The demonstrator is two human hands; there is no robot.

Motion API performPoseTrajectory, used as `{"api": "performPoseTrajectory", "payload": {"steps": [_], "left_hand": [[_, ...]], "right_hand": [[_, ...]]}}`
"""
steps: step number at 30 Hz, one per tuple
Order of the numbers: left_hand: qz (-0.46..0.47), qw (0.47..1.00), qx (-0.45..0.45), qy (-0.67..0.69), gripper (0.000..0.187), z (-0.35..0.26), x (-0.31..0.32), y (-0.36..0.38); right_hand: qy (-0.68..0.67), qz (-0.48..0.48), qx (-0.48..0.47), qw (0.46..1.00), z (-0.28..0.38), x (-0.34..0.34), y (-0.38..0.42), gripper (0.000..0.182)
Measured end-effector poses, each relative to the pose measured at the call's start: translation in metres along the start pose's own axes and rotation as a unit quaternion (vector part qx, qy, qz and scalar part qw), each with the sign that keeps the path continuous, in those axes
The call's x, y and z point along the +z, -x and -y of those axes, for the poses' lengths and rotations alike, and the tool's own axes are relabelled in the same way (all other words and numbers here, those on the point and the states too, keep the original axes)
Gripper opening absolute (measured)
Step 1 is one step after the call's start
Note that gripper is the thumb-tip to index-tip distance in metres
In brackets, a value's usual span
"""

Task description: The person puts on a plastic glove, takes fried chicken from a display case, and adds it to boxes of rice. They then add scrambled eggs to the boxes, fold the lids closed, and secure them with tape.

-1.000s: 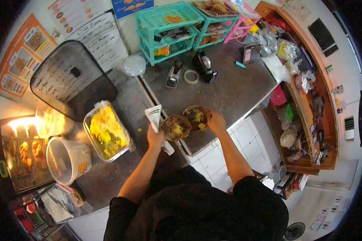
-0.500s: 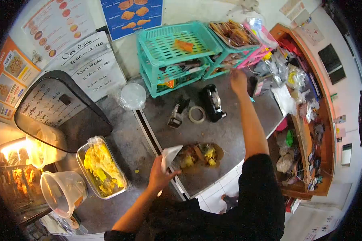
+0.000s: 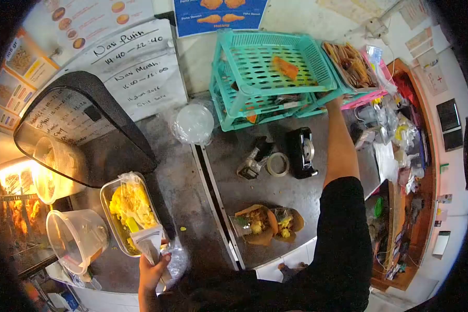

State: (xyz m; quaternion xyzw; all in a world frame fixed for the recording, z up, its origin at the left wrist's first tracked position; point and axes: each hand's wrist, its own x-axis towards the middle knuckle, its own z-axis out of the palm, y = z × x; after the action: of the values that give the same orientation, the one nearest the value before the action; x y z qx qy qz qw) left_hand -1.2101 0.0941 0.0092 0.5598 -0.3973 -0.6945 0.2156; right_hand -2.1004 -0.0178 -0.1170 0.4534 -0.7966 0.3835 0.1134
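My left hand point(image 3: 153, 268) is closed around a white folded paper piece point(image 3: 150, 244) near the tray's lower end. The clear tray point(image 3: 109, 205) holds yellow rice point(image 3: 125, 203) with a plastic bag over part of it. A crumpled clear plastic point(image 3: 177, 260) lies beside that hand. My right hand point(image 3: 336, 101) reaches to the lower level of the right green basket point(image 3: 325, 97), its fingers hidden there. Two open brown paper food packs, a left one point(image 3: 256, 223) and a right one point(image 3: 287, 224), sit near the counter's front edge with food inside.
A tape dispenser point(image 3: 301, 153), a tape roll point(image 3: 278, 164) and a small black-and-clear device point(image 3: 255, 158) stand mid-counter. Stacked green baskets point(image 3: 234, 99) line the wall. At left are a clear tub point(image 3: 78, 242), a dark-framed panel point(image 3: 83, 130) and a lit food warmer point(image 3: 15, 203).
My left hand has moved left, with the white paper, from beside the food packs to the rice tray. My right hand has gone further into the basket. The view has shifted.
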Motion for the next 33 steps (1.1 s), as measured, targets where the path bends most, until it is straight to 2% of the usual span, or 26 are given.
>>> {"api": "performPoseTrajectory", "payload": {"steps": [3, 5, 7, 8, 9, 10, 12, 13, 15, 17, 18, 20, 21, 23, 24, 26, 28, 30, 31, 33], "left_hand": [[-0.001, 1.0, -0.008, -0.024, 0.042, -0.002, 0.0, 0.002], [0.009, 0.999, -0.006, -0.036, 0.039, 0.002, 0.007, 0.002], [0.021, 0.999, -0.027, -0.03, 0.038, 0.003, 0.013, 0.008], [0.025, 0.999, -0.027, -0.034, 0.038, 0.006, 0.016, 0.01], [0.026, 0.999, -0.026, -0.038, 0.037, 0.008, 0.016, 0.012], [0.032, 0.996, -0.045, -0.074, 0.037, 0.012, 0.013, 0.014], [0.019, 0.999, -0.042, -0.027, 0.038, 0.013, 0.019, 0.022], [0.005, 0.999, -0.03, -0.01, 0.039, 0.009, 0.02, 0.022], [0.006, 1.0, -0.025, 0.004, 0.04, 0.011, 0.016, 0.019], [0.004, 1.0, -0.023, 0.012, 0.041, 0.023, 0.007, 0.014], [-0.008, 1.0, -0.027, 0.003, 0.041, 0.023, 0.006, 0.013], [-0.012, 1.0, -0.023, 0.0, 0.042, 0.019, 0.01, 0.01], [-0.013, 1.0, -0.019, -0.004, 0.042, 0.017, 0.01, 0.008], [-0.008, 1.0, -0.001, -0.013, 0.041, 0.02, 0.009, 0.005], [-0.009, 1.0, 0.003, -0.002, 0.04, 0.018, 0.013, 0.006], [-0.005, 1.0, 0.012, 0.016, 0.036, 0.017, 0.014, 0.01], [-0.014, 1.0, 0.005, 0.011, 0.036, 0.019, 0.007, 0.015], [-0.045, 0.999, 0.003, 0.029, 0.036, 0.033, -0.003, 0.024], [-0.018, 0.999, 0.036, 0.028, 0.036, 0.04, -0.015, 0.025], [-0.042, 0.998, 0.037, 0.037, 0.037, 0.046, -0.026, 0.038]], "right_hand": [[-0.033, 0.002, -0.003, 0.999, -0.027, -0.006, 0.01, 0.041], [0.124, 0.092, 0.012, 0.988, 0.026, -0.038, 0.022, 0.043], [0.293, 0.108, -0.066, 0.948, 0.034, -0.042, 0.02, 0.049], [0.292, 0.104, -0.096, 0.946, 0.038, -0.036, 0.017, 0.05], [0.288, 0.099, -0.127, 0.944, 0.025, -0.016, 0.012, 0.052], [0.147, 0.052, -0.25, 0.956, -0.043, 0.005, -0.008, 0.057], [-0.044, 0.069, -0.11, 0.991, -0.065, 0.032, -0.004, 0.051], [-0.031, 0.064, -0.074, 0.995, -0.044, 0.028, -0.001, 0.054], [0.211, 0.067, -0.05, 0.974, 0.024, -0.001, 0.011, 0.061], [0.433, 0.076, -0.042, 0.897, 0.108, -0.029, 0.028, 0.069], [0.378, 0.078, -0.034, 0.922, 0.099, -0.023, 0.023, 0.065], [0.06, 0.056, -0.028, 0.996, 0.021, 0.014, 0.0, 0.059], [-0.16, 0.044, -0.017, 0.986, -0.011, 0.032, -0.007, 0.056], [-0.418, 0.018, -0.002, 0.908, -0.046, 0.052, -0.012, 0.051], [-0.343, -0.02, -0.024, 0.939, -0.034, 0.043, -0.004, 0.048], [-0.099, -0.112, -0.036, 0.988, 0.014, 0.015, 0.013, 0.037], [0.093, -0.17, -0.049, 0.98, 0.043, -0.005, 0.03, 0.028], [0.015, -0.172, 0.009, 0.985, 0.083, -0.031, 0.05, 0.023], [-0.024, -0.175, 0.037, 0.984, 0.108, -0.046, 0.061, 0.022], [-0.2, -0.146, 0.124, 0.961, 0.133, -0.062, 0.094, 0.023]]}}
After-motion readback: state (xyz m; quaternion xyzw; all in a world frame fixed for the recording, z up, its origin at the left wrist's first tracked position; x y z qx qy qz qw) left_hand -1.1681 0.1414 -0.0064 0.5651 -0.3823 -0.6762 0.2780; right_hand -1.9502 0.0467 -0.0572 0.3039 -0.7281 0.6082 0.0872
